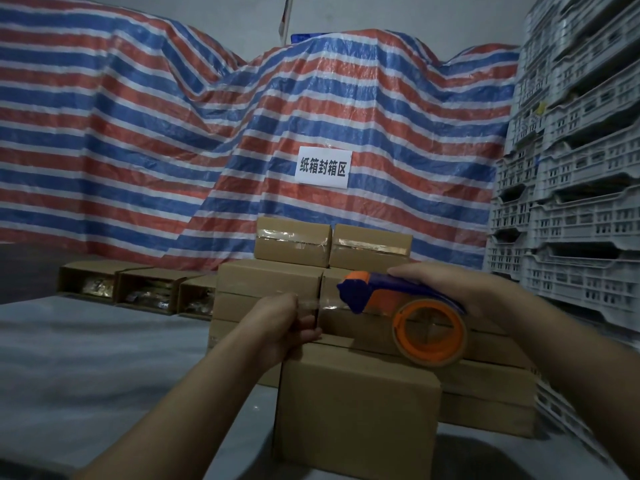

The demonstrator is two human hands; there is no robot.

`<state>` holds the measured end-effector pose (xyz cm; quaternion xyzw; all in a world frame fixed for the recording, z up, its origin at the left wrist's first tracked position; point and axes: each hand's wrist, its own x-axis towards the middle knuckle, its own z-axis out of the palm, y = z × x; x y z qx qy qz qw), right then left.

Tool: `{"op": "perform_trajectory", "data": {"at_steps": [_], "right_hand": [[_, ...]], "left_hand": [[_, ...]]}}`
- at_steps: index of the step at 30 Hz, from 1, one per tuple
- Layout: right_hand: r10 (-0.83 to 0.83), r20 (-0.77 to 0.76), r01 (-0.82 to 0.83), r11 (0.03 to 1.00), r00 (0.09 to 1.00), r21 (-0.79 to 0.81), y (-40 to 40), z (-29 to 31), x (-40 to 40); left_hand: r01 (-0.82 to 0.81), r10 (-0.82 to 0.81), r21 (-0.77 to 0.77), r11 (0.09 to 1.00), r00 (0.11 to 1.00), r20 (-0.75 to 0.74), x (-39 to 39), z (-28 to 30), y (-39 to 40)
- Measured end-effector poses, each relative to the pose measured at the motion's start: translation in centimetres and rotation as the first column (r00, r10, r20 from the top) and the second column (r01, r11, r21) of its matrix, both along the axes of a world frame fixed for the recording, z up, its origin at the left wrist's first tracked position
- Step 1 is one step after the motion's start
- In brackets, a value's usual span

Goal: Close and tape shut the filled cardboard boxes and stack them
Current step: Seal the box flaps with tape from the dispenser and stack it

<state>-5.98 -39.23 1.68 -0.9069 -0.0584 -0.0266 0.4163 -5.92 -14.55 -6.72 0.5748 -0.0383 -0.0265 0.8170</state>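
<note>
Head view, wide angle, looking forward and down over both forearms. Right hand (446, 289) grasps the blue handle of the tape dispenser (398, 306), fingers curled round the grip; the orange hub with its roll of clear tape (427, 332) hangs below the hand, and the blue-and-orange cutter head points left. Left hand (280, 323) pinches the free end of the clear tape strip (320, 304), which runs level from the cutter head to the fingers. Both hands are held above the near cardboard box (356, 410), which stands closed at the front centre of the grey table (86, 358); whether the strip touches this box cannot be told. Just behind it is a stack of closed cardboard boxes (270, 292), several layers high, and on top of that stack sit two sealed boxes (332, 247) side by side, each with a tape band across its face. To the left of the stack, at the far table edge, a row of three open boxes (138, 289) shows packed contents, too dim to identify. Behind everything hangs a red, white and blue striped tarpaulin (173, 133) carrying a white paper sign (323, 167) with printed characters. Grey plastic crates (571, 185) are stacked high along the right side.
</note>
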Motion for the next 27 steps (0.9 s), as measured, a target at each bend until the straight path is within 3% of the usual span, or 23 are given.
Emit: {"op": "perform_trajectory", "data": {"at_steps": [4,6,7,9,11,19,27], "right_hand": [[-0.016,-0.026,0.013,0.997,1.000,-0.078,-0.3,0.1,0.7],[-0.008,-0.019,0.005,0.985,1.000,-0.170,0.2,0.2,1.1],[-0.007,-0.016,0.003,0.978,1.000,-0.209,0.5,0.3,1.2],[-0.020,-0.021,0.014,0.963,1.000,-0.270,1.3,0.5,1.4],[-0.030,-0.012,0.024,0.928,0.999,-0.371,2.4,0.8,1.4],[-0.055,-0.009,0.042,0.845,0.998,-0.533,5.4,1.2,0.9],[-0.082,-0.006,0.066,0.840,0.997,-0.538,5.7,1.1,0.8]], "left_hand": [[0.030,-0.033,-0.207,0.978,0.999,-0.014,0.0,-0.2,0.4],[-0.015,0.017,-0.083,0.996,1.000,0.024,0.2,-0.5,1.3],[-0.084,0.079,0.071,0.994,0.994,0.072,0.6,-0.7,1.9],[-0.170,0.123,0.308,0.936,0.978,0.167,1.0,-1.2,3.0],[-0.167,0.110,0.407,0.898,0.981,0.158,1.2,-1.6,4.0],[-0.037,0.031,0.417,0.908,0.999,0.022,2.1,-3.7,5.6],[0.021,-0.030,0.546,0.838,1.000,0.008,2.4,-7.0,3.4]]}}
